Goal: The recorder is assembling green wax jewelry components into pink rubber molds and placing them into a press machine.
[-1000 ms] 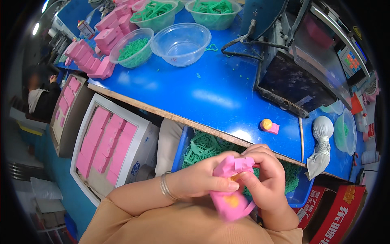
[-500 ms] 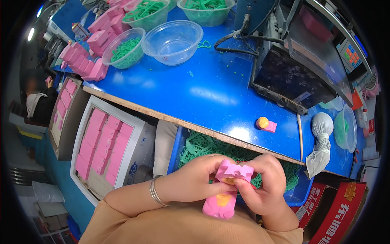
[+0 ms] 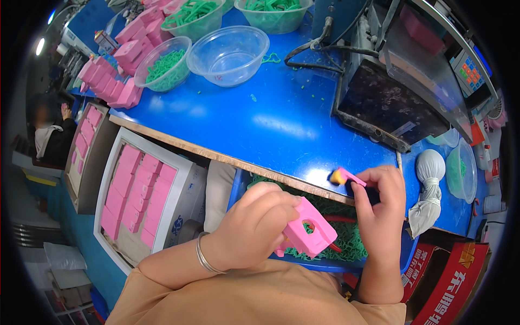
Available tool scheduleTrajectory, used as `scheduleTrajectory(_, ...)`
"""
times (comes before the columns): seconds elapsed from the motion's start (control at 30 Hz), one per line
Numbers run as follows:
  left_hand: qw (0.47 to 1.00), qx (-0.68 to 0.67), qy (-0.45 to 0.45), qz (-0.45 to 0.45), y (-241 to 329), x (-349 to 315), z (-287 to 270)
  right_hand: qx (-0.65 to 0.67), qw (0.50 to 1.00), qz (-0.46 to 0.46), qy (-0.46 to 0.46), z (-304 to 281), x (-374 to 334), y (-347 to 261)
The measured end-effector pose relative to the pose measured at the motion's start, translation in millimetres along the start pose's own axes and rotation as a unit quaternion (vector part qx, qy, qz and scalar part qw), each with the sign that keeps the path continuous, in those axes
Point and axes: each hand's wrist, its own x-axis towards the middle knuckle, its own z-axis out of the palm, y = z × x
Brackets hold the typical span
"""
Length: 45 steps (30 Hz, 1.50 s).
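Observation:
In my left hand (image 3: 257,225) is a pink block (image 3: 317,227) with a round hole through its face, held by one end over the bin. Through the hole, green shows. My right hand (image 3: 382,200) pinches a small pink piece with a round yellow knob (image 3: 339,176) on its end, just above the table's front edge. The two pieces are apart. Below my hands a blue bin (image 3: 236,192) holds a tangle of thin green strips (image 3: 355,246). A red curved thing (image 3: 335,247) lies on the strips, partly hidden by the block.
Clear bowls (image 3: 230,57), some with green pieces, stand on the blue table (image 3: 227,119). Pink blocks (image 3: 108,84) are stacked at left, and more fill a white box (image 3: 116,146). A dark machine (image 3: 387,103) and tied white pouch (image 3: 430,173) stand at right. Another person sits far left.
My right hand has left the pink block, moved up and right, and taken the yellow-knobbed piece from the table. My left hand has turned the block so its hole shows.

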Motion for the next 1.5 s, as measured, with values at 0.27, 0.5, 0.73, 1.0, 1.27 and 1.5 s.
scheduleTrajectory(0.27,0.997,0.059,-0.008,0.052,4,0,-4,0.154,0.971,-0.18,-0.026,-17,-18,-22)
scheduleTrajectory(0.5,0.996,0.062,-0.027,0.054,11,4,-8,0.057,0.969,-0.239,-0.035,-26,-23,-26)
scheduleTrajectory(0.73,0.989,0.086,-0.111,0.041,15,4,-9,0.077,0.962,-0.25,-0.075,-21,-23,-27)
scheduleTrajectory(1.0,0.993,-0.039,-0.105,-0.03,22,7,-2,0.105,0.971,-0.214,0.024,9,-31,-29)
scheduleTrajectory(1.27,0.972,-0.152,-0.179,-0.03,21,11,-6,0.316,0.943,-0.09,-0.058,15,-21,-22)
scheduleTrajectory(1.5,0.921,-0.289,-0.185,-0.184,15,9,-4,0.515,0.826,0.133,-0.186,12,-17,-23)
